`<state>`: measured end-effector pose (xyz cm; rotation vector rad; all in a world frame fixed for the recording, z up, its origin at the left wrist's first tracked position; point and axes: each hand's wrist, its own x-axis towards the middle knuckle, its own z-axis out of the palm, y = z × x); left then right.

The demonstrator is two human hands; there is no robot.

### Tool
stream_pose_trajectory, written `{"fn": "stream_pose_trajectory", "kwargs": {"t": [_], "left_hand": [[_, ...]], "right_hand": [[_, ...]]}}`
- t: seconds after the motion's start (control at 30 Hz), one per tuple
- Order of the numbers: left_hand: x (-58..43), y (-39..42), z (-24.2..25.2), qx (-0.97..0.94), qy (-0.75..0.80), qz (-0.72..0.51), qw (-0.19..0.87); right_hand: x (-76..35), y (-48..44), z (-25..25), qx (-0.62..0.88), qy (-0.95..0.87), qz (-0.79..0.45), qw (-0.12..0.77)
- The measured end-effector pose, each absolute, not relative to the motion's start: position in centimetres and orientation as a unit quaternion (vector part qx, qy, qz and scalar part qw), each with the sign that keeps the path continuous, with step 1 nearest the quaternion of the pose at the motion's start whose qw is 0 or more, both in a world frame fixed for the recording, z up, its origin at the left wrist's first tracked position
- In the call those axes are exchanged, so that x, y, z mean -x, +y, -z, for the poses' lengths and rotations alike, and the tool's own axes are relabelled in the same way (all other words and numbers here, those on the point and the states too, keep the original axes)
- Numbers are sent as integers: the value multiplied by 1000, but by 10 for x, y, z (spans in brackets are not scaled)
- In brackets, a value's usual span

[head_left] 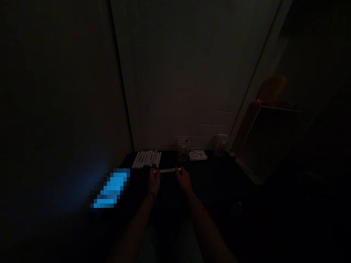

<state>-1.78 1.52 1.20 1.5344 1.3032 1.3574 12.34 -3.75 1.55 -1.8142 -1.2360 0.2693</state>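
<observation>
While dim light is falling on the dark worktop, the left hand and right hand are each pinching one end of a white marker, which is lying crosswise between them, just nearer than the row of markers at the far edge.

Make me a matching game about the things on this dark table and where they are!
Things:
1. single white marker
2. row of white markers
3. blue screen
4. flat pack

Places:
A. glowing, to the left of both hands
B. held at its ends by the left hand and the right hand
C. lying side by side behind the left hand
D. at the back, beside a clear container

Pairs: 1-B, 2-C, 3-A, 4-D
</observation>
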Motion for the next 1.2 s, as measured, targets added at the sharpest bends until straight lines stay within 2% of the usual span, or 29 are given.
{"fn": "stream_pose_trajectory", "kwargs": {"t": [1.2], "left_hand": [[17,16,-10,-589,505,-521,355]], "right_hand": [[-126,-34,-11,739,-500,-92,442]]}}
